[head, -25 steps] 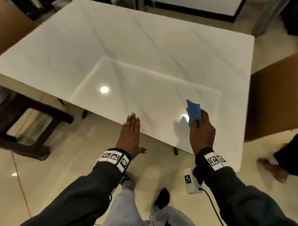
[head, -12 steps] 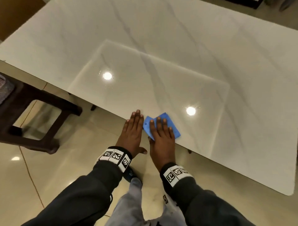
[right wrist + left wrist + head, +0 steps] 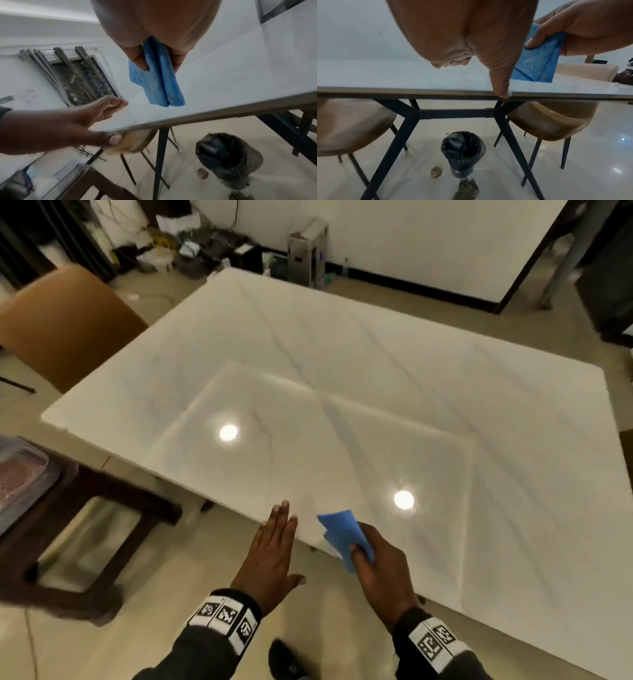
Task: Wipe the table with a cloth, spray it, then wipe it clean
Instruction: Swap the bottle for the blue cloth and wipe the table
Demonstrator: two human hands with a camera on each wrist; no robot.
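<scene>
1. Head view: the white marble-patterned tabletop point(image 3: 376, 378) fills most of the scene, and both hands work at its near edge.
2. The right hand point(image 3: 383, 573) holds a folded blue cloth point(image 3: 344, 534) lifted off the tabletop, just over the near edge; thumb on one face and fingers point(image 3: 178, 59) on the other pinch the fold between them.
3. In the left wrist view the cloth point(image 3: 542, 60) hangs down from that pinch with small dark specks on its surface, its lower edge close above the tabletop; whether it touches I cannot tell.
4. The left hand point(image 3: 272, 556) lies just left of the cloth, flat, with fingers point(image 3: 282, 518) straight and pressed together, their tips over the tabletop's near edge and the thumb out to the side.
5. In the left wrist view one finger reaches down to the rim of the tabletop point(image 3: 402, 90).
6. Under the tabletop stand black metal legs point(image 3: 426, 115) and a small bin lined with a black bag point(image 3: 462, 152).
7. Brown chairs point(image 3: 553, 121) sit beyond the tabletop on either side of the legs.
8. A dark wooden bench point(image 3: 89, 529) stands to the left of the tabletop's near corner.
</scene>
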